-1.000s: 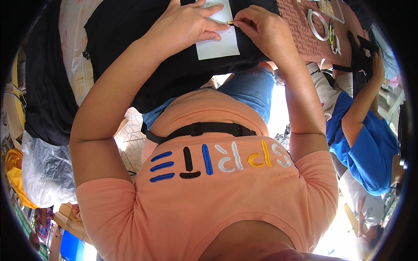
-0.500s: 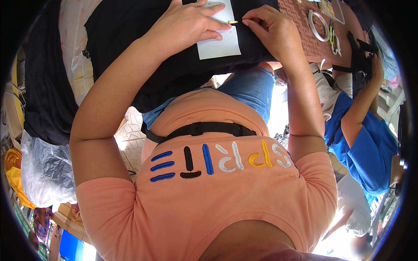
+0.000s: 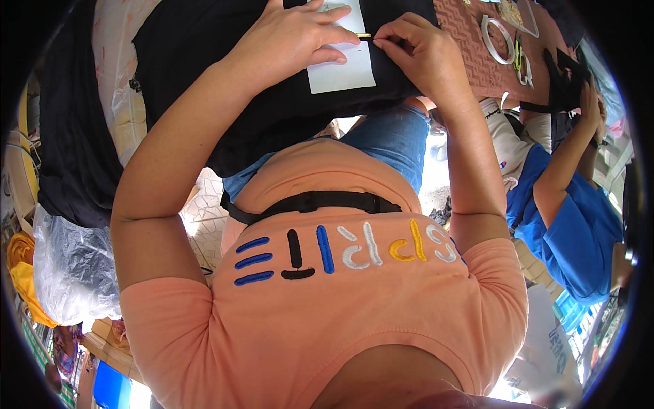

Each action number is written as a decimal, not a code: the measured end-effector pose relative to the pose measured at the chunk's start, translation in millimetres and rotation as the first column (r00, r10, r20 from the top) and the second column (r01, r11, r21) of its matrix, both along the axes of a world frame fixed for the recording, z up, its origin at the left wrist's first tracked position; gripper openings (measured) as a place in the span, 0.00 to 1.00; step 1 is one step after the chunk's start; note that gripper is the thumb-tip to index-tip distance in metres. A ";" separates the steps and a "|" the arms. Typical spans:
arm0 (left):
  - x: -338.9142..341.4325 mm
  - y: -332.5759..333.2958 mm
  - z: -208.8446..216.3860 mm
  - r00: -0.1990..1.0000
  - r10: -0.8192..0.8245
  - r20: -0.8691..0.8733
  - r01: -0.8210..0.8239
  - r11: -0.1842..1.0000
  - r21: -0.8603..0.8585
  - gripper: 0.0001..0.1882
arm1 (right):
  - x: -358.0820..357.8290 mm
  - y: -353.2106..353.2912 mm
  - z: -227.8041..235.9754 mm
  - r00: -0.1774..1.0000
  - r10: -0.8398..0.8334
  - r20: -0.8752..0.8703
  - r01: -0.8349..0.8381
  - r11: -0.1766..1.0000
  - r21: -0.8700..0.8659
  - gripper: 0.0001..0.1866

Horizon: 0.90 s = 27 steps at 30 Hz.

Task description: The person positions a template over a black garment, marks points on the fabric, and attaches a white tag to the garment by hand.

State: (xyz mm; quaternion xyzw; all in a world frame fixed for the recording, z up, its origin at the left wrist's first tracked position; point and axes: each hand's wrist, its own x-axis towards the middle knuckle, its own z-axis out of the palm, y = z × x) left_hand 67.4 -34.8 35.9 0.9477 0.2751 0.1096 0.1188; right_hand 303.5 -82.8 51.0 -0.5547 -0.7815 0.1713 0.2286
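A white paper strip [image 3: 340, 78] lies on black cloth [image 3: 184, 34] spread over the work surface. My left hand [image 3: 293, 37] rests on the paper, fingers spread, pressing it flat. Beside its index fingertip, at the paper's right edge, sits a small gold-coloured metal piece [image 3: 364, 35]. Just right of that piece, my right hand [image 3: 426, 54] is closed in a pinch, thumb against index finger, low over the cloth. What the pinch holds, if anything, is too small to tell.
To the right, a reddish textured mat [image 3: 477, 75] carries a white ring-shaped roll [image 3: 498, 39], yellow-handled snips [image 3: 519, 54] and a clear tray [image 3: 531, 24] with small bits. A person in a blue shirt [image 3: 579, 218] works nearby with black cloth. A clear plastic bag [image 3: 71, 273] hangs at left.
My right hand has shifted slightly left and down, its pinch nearer the gold-coloured piece. My left hand has barely moved. The other person's hands have changed position on their black cloth.
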 end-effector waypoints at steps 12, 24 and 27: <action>0.5 1.4 -5.2 0.999 0.039 -0.025 -0.038 0.998 0.041 0.29 | 1.6 0.0 -0.4 1.000 0.010 0.000 -0.010 1.000 0.019 0.06; 0.4 3.1 12.8 0.987 0.141 0.082 -0.131 0.985 -0.111 0.23 | 1.3 -25.6 18.8 0.973 0.231 0.026 -0.232 0.960 0.154 0.17; -2.2 -3.1 32.2 0.925 0.262 0.276 -0.220 0.960 -0.174 0.20 | -2.4 -35.0 8.4 0.947 0.282 0.151 -0.310 0.928 0.209 0.19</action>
